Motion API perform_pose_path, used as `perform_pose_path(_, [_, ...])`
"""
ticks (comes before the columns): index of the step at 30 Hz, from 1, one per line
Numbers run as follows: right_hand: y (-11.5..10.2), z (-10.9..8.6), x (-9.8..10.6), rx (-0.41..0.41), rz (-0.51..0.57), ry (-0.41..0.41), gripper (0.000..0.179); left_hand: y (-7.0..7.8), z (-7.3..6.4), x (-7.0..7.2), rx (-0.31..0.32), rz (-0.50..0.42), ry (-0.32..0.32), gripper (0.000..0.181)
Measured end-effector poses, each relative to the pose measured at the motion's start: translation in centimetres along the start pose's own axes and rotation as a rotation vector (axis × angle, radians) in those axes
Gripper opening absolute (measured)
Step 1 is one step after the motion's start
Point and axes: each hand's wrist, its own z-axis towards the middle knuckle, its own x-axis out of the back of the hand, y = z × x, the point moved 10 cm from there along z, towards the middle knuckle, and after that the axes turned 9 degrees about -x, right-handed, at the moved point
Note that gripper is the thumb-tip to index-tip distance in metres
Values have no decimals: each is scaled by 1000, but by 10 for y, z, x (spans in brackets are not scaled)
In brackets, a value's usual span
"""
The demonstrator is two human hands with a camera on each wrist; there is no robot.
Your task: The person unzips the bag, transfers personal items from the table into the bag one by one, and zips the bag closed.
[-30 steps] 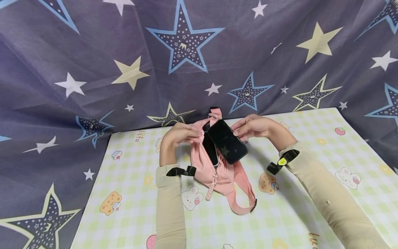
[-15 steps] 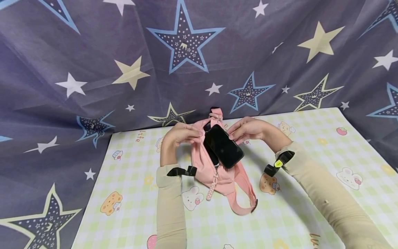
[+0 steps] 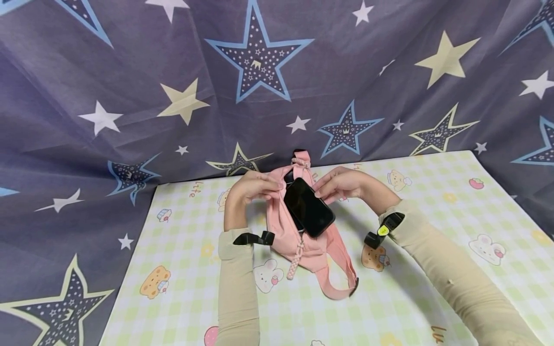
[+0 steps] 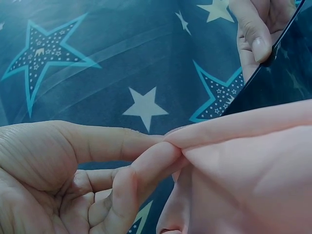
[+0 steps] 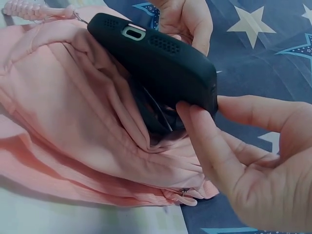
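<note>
A pink waist bag (image 3: pixel 281 230) lies unzipped near the table's back edge. My left hand (image 3: pixel 253 186) pinches the left edge of its opening between thumb and fingers; the left wrist view shows the fabric (image 4: pixel 243 146) drawn taut there. On the other side, my right hand (image 3: pixel 339 185) holds a phone (image 3: pixel 309 206) in a black case by its edge, thumb on the screen side. The phone is tilted and overlaps the opening, its port end (image 5: pixel 134 33) facing the right wrist camera. Beneath it, a dark flat item with a shiny edge (image 5: pixel 158 109) sits inside the bag, mostly hidden.
The bag's strap (image 3: pixel 342 262) loops toward the front right, and a braided zipper pull (image 3: pixel 295 262) hangs at the near end of the opening. A checked tablecloth (image 3: pixel 186 312) covers the table. A star-patterned curtain (image 3: pixel 143 62) rises right behind it.
My right hand has brought the phone down and to the left, further over the bag's opening, covering more of the dark item inside. The left hand keeps its hold on the bag.
</note>
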Motion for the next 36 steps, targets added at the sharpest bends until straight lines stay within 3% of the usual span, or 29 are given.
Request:
perform_pose_path(9, [0, 0, -8, 7, -33, -9, 32, 0, 0, 0, -1, 7, 2, 5])
perform_pose_path(16, [6, 0, -9, -26, 14, 18, 25, -1, 0, -1, -3, 1, -5, 10])
perform_pose_path(21, [10, 2, -5, -39, 32, 60, 27, 0, 0, -2, -9, -2, -6, 6])
perform_pose_path(27, [14, 1, -5, -58, 56, 53, 30, 1, -1, -2, -8, 2, -7, 5])
perform_pose_path(33, [18, -1, -6, -75, 47, 42, 10, 2, -1, -4, -8, 3, -10, 7])
perform_pose_path(36, [19, -1, -6, -66, 54, 42, 11, 3, -1, -4, -6, 3, -5, 8])
